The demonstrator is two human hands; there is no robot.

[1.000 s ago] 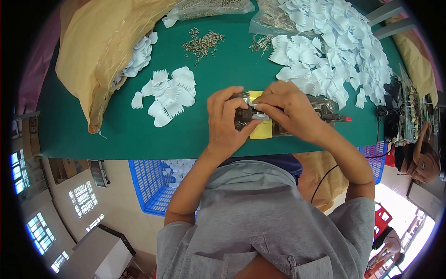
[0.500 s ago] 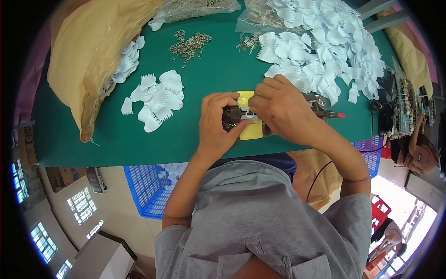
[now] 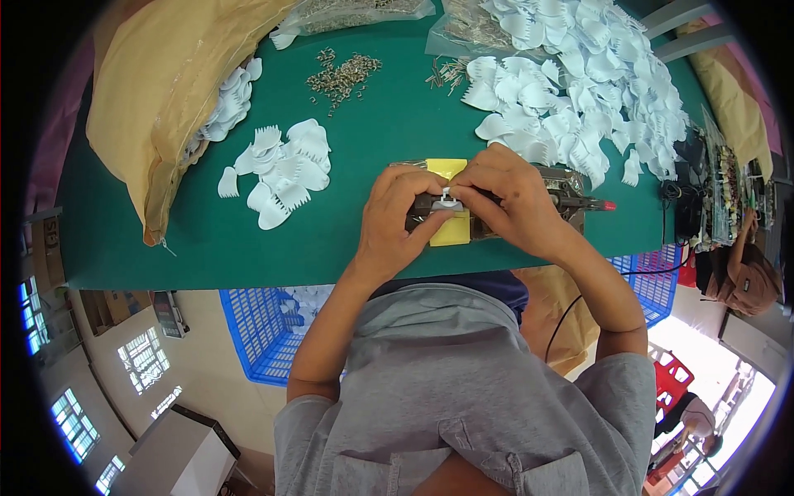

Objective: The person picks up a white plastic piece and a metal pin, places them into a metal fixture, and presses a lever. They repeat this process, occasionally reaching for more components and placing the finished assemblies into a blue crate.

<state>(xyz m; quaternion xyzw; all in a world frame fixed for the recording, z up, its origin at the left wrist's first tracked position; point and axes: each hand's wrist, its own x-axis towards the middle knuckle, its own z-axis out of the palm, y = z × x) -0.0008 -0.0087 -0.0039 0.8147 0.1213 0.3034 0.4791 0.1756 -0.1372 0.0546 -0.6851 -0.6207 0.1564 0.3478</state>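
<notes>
On the green table in front of me lies a dark bench fixture with a yellow plate point(image 3: 448, 232) across it and a red-tipped handle point(image 3: 609, 205) at its right end. A small white plastic piece point(image 3: 447, 204) sits on the fixture, between my fingertips. My left hand point(image 3: 397, 213) is closed round the fixture's left side, thumb and forefinger gripping the white piece. From the right, my right hand point(image 3: 521, 202) brings bent fingers and thumb together at the same piece. Whatever small part its fingertips pinch is hidden.
White toothed pieces form a small pile point(image 3: 285, 169) at left and a large heap point(image 3: 587, 91) at right. Small metal parts point(image 3: 343, 78) and metal pins point(image 3: 448, 74) lie farther back. A yellow-brown sack point(image 3: 165, 99) stands left; a blue basket point(image 3: 263, 339) sits below the table edge.
My right hand has turned from a closed, fist-like pose over the fixture; its thumb and forefinger now reach to the white piece. The left hand stays at the fixture.
</notes>
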